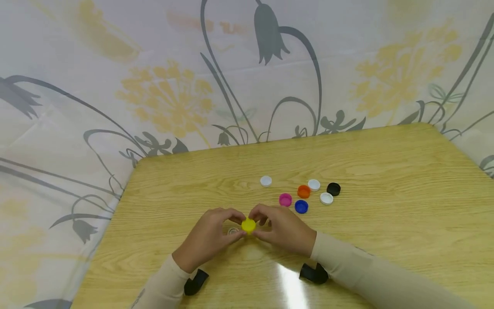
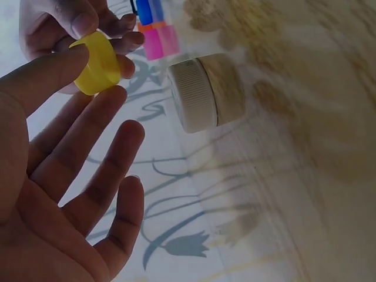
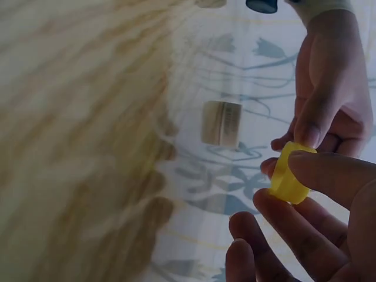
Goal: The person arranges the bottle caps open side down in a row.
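Toward the middle of the wooden surface (image 1: 386,193), a person's two hands are holding one yellow cap (image 1: 248,225) between them. The left hand (image 1: 206,236) is pinching it with its thumb and pointing finger, and its other fingers are spreading out loosely. From the other side, the right hand (image 1: 288,229) is pinching it too — thumb and pointing finger are pressing on it, and its other fingers are curving loosely. A pale cap (image 2: 191,98) with little ridges is sitting just beside the left hand. Farther back, toward the right, more caps are lying in a bunch: a pink cap (image 1: 285,200) and a blue cap (image 1: 301,207) are sitting nearest the right hand, an orange cap (image 1: 303,192) is sitting just beside a white cap (image 1: 314,185), and a black cap (image 1: 333,189) is sitting just beside another white one (image 1: 326,198). One more white one (image 1: 266,181) is resting apart, left of the bunch. Pale sleeves (image 1: 351,264) are covering both arms — and behind the surface, a flowery cloth (image 1: 239,56) is hanging
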{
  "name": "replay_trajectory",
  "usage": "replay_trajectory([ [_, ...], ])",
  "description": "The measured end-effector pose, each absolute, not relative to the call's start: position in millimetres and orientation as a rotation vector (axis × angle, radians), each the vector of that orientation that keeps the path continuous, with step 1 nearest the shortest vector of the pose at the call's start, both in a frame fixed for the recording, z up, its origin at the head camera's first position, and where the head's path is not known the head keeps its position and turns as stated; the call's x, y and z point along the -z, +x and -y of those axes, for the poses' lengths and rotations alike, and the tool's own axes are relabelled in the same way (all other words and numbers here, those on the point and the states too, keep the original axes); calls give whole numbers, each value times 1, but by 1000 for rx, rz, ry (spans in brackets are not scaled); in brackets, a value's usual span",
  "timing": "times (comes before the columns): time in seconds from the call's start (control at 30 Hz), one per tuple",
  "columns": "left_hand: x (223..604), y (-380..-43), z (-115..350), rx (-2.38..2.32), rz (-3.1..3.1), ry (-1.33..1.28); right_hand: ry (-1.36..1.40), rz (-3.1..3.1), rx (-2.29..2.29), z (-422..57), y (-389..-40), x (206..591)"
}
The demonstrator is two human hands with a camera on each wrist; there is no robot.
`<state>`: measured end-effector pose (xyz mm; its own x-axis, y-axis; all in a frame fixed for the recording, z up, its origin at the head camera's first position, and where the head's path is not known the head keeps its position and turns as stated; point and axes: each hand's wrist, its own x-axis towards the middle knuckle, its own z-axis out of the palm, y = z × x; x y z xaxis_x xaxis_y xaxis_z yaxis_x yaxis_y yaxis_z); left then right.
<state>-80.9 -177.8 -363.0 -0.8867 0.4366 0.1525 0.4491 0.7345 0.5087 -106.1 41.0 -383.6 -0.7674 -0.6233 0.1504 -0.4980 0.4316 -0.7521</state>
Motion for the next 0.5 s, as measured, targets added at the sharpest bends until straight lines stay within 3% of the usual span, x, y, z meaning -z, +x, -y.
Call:
replay_trajectory([
  [0.5, 376, -84, 180, 727, 2970, -732, -916, -2349, 1305, -37, -114, 397],
])
